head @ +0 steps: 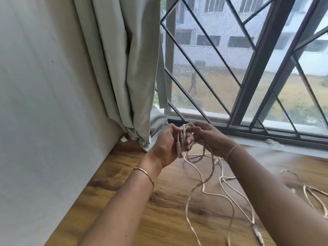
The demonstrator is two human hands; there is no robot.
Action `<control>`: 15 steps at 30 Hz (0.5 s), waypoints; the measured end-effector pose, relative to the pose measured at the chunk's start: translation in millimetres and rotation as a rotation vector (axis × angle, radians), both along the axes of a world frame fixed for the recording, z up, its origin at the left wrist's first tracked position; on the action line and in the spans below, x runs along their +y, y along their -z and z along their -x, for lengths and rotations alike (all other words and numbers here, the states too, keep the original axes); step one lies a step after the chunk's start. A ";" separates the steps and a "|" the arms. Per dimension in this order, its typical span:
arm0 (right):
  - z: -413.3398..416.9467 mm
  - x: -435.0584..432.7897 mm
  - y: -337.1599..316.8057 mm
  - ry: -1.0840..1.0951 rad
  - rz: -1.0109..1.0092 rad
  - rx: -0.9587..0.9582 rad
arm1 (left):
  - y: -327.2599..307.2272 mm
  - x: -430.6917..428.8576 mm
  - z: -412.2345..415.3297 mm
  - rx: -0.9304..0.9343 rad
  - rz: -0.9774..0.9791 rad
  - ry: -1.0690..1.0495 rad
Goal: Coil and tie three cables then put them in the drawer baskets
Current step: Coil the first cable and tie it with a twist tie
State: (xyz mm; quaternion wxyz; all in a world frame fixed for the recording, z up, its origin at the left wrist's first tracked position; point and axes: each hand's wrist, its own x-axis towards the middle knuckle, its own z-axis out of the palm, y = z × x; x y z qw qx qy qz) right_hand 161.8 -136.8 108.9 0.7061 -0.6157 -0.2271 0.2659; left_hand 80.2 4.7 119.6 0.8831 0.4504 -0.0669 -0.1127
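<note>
the person's left grip (165,144) is held palm up above the far left part of the wooden bench (124,206), not far from the corner where the wall meets the window. its fingers curl round a small bundle of turns of the white cable (182,136), which sits across the palm and fingers. one plug (179,149) of that cable hangs from the bundle against the heel of the palm. the right grip (207,137) comes in from the right, knuckles up. it touches the left one, and its fingertips close on the top and side of the same bundle. from under the right grip the loose length (204,183) of the cable drops to the bench and runs in slack loops toward the near edge, where a second plug (259,235) lies. another pale cable (312,192) lies in loops by the right edge, well apart from both grips. a thin bracelet (143,172) circles the left wrist and a thread band (232,150) the right. a pale curtain (124,68) hangs in the far left corner, with a crumpled white scrap (123,138) at its foot.
</note>
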 end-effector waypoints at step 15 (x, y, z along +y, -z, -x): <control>34.6 11.9 3.3 -0.040 0.522 -0.361 | -17.4 -0.4 -9.4 -0.041 0.032 -0.223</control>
